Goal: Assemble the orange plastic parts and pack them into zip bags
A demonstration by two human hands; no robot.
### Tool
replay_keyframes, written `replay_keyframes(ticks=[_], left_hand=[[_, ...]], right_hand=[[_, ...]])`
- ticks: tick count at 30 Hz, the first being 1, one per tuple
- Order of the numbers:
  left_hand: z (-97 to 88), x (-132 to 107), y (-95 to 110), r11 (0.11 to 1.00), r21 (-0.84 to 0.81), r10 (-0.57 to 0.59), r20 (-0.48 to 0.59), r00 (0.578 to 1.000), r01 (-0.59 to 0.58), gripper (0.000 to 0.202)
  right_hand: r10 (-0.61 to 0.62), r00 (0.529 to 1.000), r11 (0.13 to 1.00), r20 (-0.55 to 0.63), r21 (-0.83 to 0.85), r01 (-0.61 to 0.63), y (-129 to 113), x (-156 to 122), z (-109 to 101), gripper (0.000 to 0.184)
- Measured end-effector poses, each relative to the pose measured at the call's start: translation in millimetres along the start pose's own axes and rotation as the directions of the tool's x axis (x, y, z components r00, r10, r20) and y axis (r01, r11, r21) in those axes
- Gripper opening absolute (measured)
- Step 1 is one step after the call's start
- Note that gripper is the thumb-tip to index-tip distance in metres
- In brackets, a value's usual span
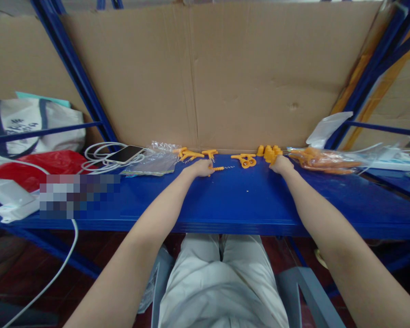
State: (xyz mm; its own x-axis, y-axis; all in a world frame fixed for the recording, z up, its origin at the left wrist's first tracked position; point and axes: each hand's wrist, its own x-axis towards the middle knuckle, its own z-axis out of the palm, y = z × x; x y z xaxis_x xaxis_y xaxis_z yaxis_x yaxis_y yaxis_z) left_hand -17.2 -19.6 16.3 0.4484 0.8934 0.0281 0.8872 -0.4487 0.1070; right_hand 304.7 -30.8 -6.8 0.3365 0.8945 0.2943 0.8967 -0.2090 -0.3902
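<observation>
Head view: on the smooth blue metal shelf (239, 200), the left hand (200, 167) is curled nearly closed, pinching one end of a ribbed orange pin (217, 168). The pin lies flat, and a thin coiled wire trails from its right end. Further right, the right hand (280, 163) rests knuckles-up against a cluster of stubby orange caps (269, 152); whether its fingers grip one cannot be told. T-shaped orange pieces (210, 153) lie at the far edge beside a crinkled clear bag (155, 160), below creased brown cardboard (246, 73).
</observation>
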Motion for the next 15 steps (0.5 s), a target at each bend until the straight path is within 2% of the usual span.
replay_keyframes(ticks=[1,2,5,7,10,13,15], left_hand=[[1.3,1.2,-0.3,1.000,-0.011,0.013,-0.014,1.000,-0.013,0.019],[2.5,2.4,-0.6,1.000,-0.019,0.022,-0.031,0.999,-0.023,0.019],[4.9,4.6,-1.1,0.998,-0.043,0.046,-0.090,0.995,-0.050,0.021],[5.8,4.7,-1.0,0.995,-0.068,0.060,-0.117,0.991,-0.068,0.021],[6.4,3.8,0.0,0.989,-0.118,0.076,-0.145,0.987,-0.094,0.019],[6.7,3.3,1.3,0.983,-0.152,0.080,-0.172,0.982,-0.107,0.017],[6.8,3.7,1.9,0.980,-0.165,0.084,-0.177,0.981,-0.114,0.016]], right_hand=[[0.063,0.997,0.996,0.047,-0.069,-0.060,-4.6,-3.2,-1.9,0.042],[0.058,0.996,0.992,0.069,-0.112,-0.050,-10.1,-6.7,-3.8,0.043],[-0.133,0.991,0.981,0.019,-0.139,0.134,-27.4,-15.5,-7.2,0.042],[-0.303,0.953,0.945,0.025,-0.123,0.304,-36.3,-19.1,-6.2,0.035],[-0.503,0.863,0.861,0.046,-0.056,0.505,-44.6,-22.7,-1.8,0.027],[-0.614,0.788,0.789,0.036,0.024,0.614,-49.4,-26.5,1.8,0.025],[-0.635,0.772,0.772,0.029,0.067,0.633,-51.8,-29.2,2.3,0.024]])
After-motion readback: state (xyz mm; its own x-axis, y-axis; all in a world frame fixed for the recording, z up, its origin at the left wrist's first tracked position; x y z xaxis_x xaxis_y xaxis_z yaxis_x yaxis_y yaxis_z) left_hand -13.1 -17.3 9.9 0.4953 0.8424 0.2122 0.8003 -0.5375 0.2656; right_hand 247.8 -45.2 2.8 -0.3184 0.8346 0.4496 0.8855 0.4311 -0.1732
